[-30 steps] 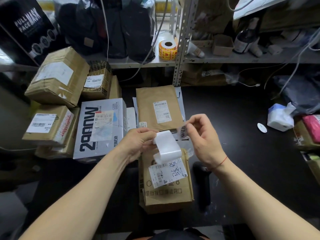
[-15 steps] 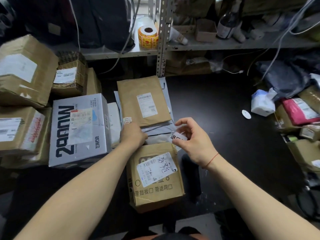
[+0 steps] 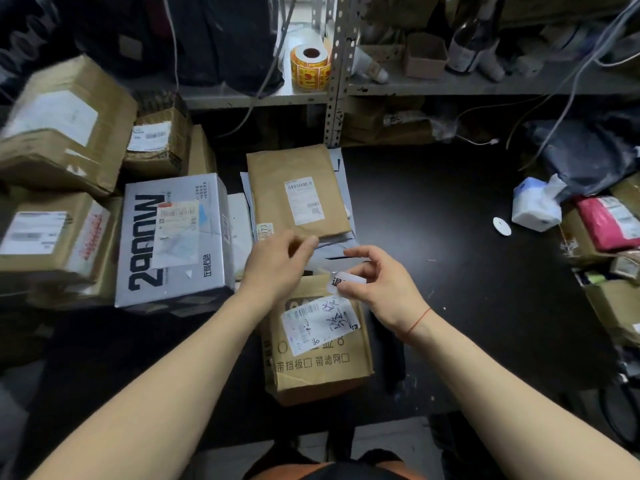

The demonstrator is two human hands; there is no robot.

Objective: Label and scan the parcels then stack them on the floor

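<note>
A brown cardboard parcel with a shipping slip and handwritten marks lies on the black table in front of me. My right hand pinches a small white label with black print just above the parcel's far edge. My left hand hovers over the parcel's far left corner with loosely curled fingers and nothing visible in it. A flat brown envelope parcel lies on grey mailers behind the hands.
A grey printed box and several brown cartons are piled at the left. A yellow label roll sits on the metal shelf. A tissue pack, a pink mailer and more parcels crowd the right edge.
The white backing strip that my left hand held a second ago is gone from view. My left hand lifted off the parcel. My right hand brought the small label down toward the parcel's top edge.
</note>
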